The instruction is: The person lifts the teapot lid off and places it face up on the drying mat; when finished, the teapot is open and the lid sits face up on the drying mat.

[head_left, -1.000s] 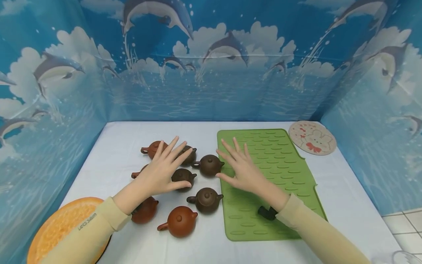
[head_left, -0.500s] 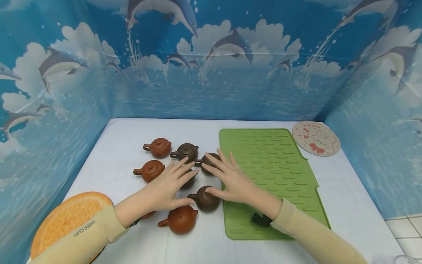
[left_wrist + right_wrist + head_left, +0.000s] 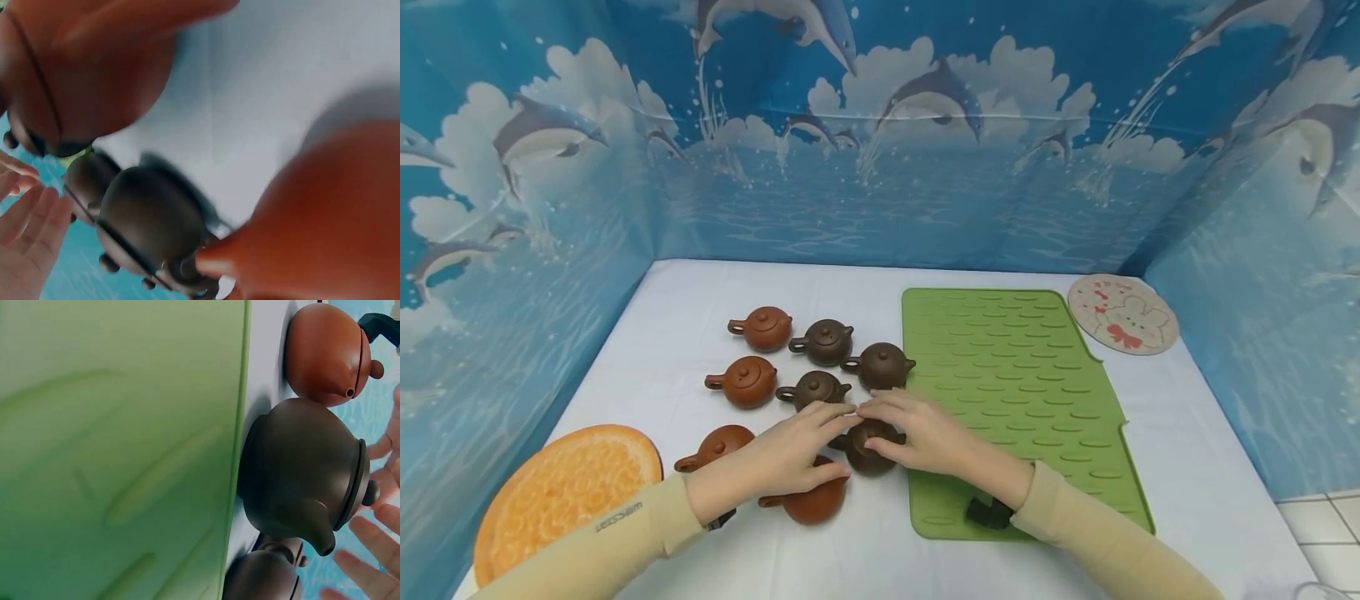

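My left hand (image 3: 797, 450) hovers over a reddish-brown clay teapot (image 3: 816, 504), its fingers stretched toward a dark brown teapot (image 3: 863, 457). Over that dark teapot reaches my right hand (image 3: 917, 429), thumb across its lid area and fingers extended. The two hands' fingertips meet or overlap in the head view. In the right wrist view, fingers (image 3: 369, 556) are spread beside the lid of the dark teapot (image 3: 300, 462), gripping nothing. More dark teapots (image 3: 883, 365) (image 3: 825, 340) (image 3: 812, 388) stand farther back. Reddish ones (image 3: 765, 327) (image 3: 745, 382) (image 3: 722, 442) stand on the left.
A green ridged mat (image 3: 985, 350) lies right of the teapots on the white tablecloth (image 3: 692, 292). A round bunny-print mat (image 3: 1123, 315) is at the back right, a round orange mat (image 3: 565, 492) at the front left. Dolphin-print curtains (image 3: 850, 208) surround the table.
Both hands have come down and toward each other, from spread above the teapots to fingertips together near the front dark teapot. The teapots stand where they were.
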Demonstrator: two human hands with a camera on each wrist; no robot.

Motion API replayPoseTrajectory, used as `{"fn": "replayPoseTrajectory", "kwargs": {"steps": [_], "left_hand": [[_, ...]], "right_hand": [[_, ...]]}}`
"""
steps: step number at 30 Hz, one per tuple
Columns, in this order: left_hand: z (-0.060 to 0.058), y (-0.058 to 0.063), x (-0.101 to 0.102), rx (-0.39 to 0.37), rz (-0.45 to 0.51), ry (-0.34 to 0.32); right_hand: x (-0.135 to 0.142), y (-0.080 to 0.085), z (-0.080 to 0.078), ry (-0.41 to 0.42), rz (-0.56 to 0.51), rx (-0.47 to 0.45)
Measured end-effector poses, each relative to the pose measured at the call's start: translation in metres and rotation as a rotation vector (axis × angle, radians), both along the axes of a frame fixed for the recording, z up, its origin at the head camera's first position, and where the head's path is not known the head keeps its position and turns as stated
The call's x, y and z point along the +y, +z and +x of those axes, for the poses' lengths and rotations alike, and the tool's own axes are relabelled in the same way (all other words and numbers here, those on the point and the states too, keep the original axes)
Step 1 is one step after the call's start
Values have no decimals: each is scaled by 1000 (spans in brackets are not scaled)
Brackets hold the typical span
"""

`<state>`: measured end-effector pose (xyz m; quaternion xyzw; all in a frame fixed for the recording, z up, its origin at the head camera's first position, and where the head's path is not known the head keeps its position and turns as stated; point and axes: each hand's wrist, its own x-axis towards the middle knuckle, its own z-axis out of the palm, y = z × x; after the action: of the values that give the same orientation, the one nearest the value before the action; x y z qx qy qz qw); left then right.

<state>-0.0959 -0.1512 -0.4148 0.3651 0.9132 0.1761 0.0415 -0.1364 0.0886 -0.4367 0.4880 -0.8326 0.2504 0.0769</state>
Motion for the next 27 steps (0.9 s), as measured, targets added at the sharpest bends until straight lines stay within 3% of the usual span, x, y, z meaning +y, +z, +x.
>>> {"fn": "replayPoseTrajectory", "kwargs": {"steps": [7, 16, 20, 27], "left_hand": [[-2, -8, 5, -88, 45, 75], [-6, -12, 7, -86, 71, 73], [-7, -13, 10, -112, 90, 94], [-8, -18, 12, -82, 149, 128]], "right_hand": [[2, -3, 2, 10, -36, -63], [0, -4, 1, 8, -52, -89], [2, -3, 2, 3, -48, -124], [2, -3, 1, 11, -80, -142]]}}
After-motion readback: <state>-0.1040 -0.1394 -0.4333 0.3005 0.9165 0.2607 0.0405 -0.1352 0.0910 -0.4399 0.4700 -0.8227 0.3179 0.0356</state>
